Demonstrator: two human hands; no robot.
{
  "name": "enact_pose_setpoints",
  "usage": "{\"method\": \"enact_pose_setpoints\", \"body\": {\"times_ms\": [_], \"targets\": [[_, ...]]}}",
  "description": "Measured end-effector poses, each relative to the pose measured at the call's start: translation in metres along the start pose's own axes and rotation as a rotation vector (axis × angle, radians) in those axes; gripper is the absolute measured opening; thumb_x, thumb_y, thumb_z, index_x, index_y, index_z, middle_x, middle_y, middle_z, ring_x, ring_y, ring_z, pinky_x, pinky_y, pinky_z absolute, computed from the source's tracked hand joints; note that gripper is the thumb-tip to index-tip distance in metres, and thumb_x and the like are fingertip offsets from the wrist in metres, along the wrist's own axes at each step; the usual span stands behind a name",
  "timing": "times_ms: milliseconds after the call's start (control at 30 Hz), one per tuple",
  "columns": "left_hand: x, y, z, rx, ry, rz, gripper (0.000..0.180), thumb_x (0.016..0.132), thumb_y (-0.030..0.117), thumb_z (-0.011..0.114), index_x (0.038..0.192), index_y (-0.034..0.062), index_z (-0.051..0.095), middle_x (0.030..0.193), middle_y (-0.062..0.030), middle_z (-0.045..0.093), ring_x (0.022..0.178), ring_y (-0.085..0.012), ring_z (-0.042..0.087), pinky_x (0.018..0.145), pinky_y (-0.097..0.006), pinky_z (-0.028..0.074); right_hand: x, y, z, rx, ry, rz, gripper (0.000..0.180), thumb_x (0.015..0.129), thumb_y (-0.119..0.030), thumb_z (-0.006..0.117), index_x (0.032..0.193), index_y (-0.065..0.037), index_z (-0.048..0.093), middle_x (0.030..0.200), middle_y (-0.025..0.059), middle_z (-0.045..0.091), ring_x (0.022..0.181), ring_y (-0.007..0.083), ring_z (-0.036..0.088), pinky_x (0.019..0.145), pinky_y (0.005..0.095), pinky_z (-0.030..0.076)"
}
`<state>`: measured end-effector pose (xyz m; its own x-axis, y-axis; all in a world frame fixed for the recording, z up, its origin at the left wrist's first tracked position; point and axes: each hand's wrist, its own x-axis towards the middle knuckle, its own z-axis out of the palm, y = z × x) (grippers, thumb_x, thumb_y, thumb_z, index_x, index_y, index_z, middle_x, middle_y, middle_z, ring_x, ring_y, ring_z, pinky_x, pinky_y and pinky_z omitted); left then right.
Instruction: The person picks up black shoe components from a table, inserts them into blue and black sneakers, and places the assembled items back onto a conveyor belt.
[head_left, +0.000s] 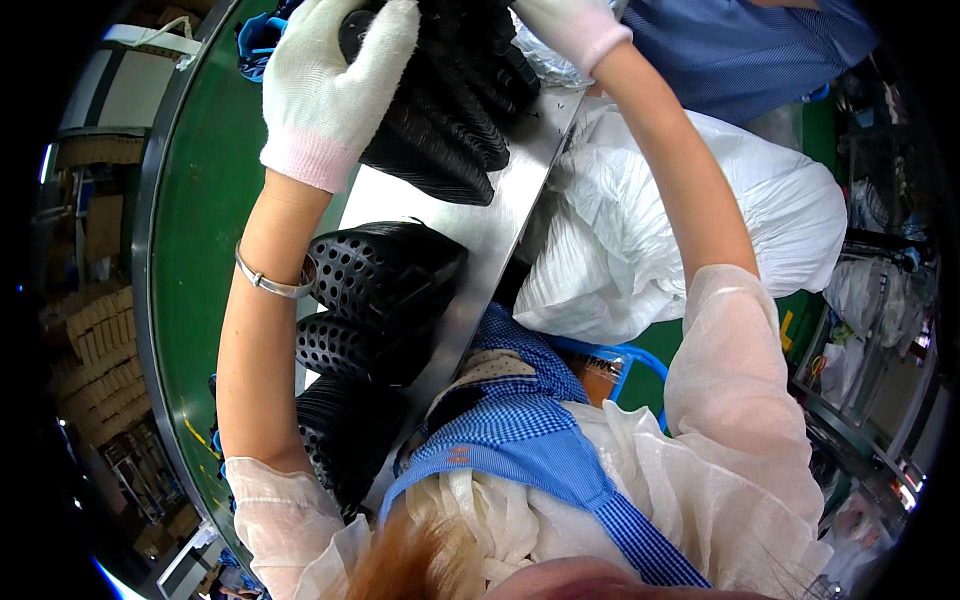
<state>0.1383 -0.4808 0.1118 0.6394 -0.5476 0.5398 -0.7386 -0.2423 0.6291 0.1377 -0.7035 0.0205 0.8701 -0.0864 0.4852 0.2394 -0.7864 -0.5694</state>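
My blue checked apron point(520, 440) hangs closest. Beyond it, my gloved left hand point(330, 85) curls its fingers point(385, 45) around the stack of black perforated shoes point(450, 110) at the metal tabletop's point(480, 235) far edge; my right hand point(570, 25) touches it, fingers cut off from view.

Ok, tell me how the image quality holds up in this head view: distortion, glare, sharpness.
Head view: strong fisheye, the green belt edge bows and the corners go black; soft glare on the steel tray; the left hand and black perforated parts are sharp; the hair at the bottom edge is blurred.
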Motion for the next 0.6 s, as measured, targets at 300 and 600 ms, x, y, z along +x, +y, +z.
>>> {"method": "enact_pose_setpoints", "body": {"times_ms": [300,600], "targets": [[0.021,-0.015,0.022,0.212,0.011,0.243,0.032,0.089,0.012,0.060,0.119,0.0007,0.061,0.114,-0.0172,0.064,0.107,-0.0278,0.062,0.095,-0.034,0.046,-0.028,0.028,0.031,0.837,0.047,0.341,0.027,0.095,-0.024,0.046,0.103,-0.003,0.062,0.092,0.0076,0.061,0.082,0.0223,0.057,0.074,0.0355,0.047],[0.026,0.010,0.018,0.134,-0.116,-0.016,0.033,0.091,0.011,0.053,0.122,0.0001,0.059,0.114,-0.0152,0.064,0.107,-0.0241,0.061,0.096,-0.033,0.044,-0.033,0.051,0.050,0.862,0.144,0.274,0.028,0.095,-0.020,0.047,0.110,-0.001,0.060,0.101,-0.0010,0.060,0.088,0.0143,0.056,0.079,0.0327,0.047]]}}
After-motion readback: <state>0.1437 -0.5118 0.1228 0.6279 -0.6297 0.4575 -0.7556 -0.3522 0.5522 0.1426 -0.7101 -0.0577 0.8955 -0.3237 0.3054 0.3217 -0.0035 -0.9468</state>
